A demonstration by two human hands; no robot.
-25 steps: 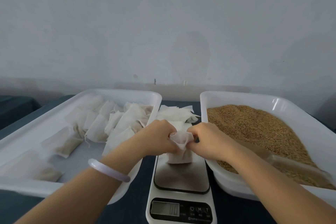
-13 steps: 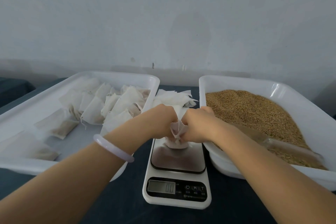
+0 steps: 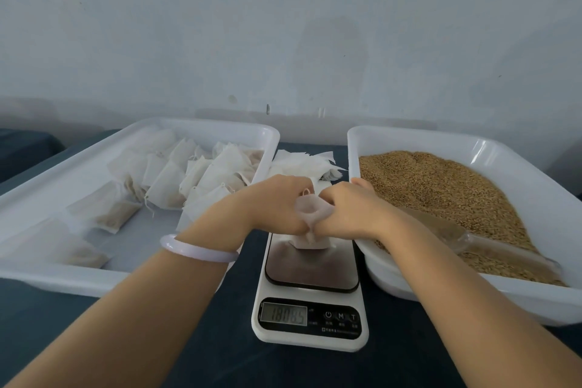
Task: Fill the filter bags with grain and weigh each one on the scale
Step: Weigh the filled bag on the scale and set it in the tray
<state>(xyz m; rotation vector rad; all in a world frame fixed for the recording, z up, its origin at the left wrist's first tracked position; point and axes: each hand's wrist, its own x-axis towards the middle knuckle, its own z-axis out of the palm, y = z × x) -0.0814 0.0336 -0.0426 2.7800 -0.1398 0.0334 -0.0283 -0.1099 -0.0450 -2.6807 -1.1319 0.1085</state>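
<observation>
A small white filter bag [image 3: 311, 217] stands on the steel plate of the white kitchen scale [image 3: 310, 302], whose display shows blurred digits. My left hand [image 3: 277, 205] and my right hand [image 3: 346, 211] both pinch the bag's gathered top, one from each side. The bag's lower part rests on the plate; its contents are hidden. Brown grain [image 3: 441, 192] fills the white tray [image 3: 519, 296] on the right, with a clear scoop [image 3: 491, 246] lying in it.
A white tray [image 3: 63, 277] on the left holds several filled filter bags [image 3: 195, 176]. A pile of empty bags [image 3: 302, 164] lies behind the scale between the trays. A grey wall stands close behind. The table top [image 3: 220, 356] is dark blue.
My hands have drawn the bag's top tighter and closer together. The camera has tilted down, so the scale's display is in fuller view and reads different digits.
</observation>
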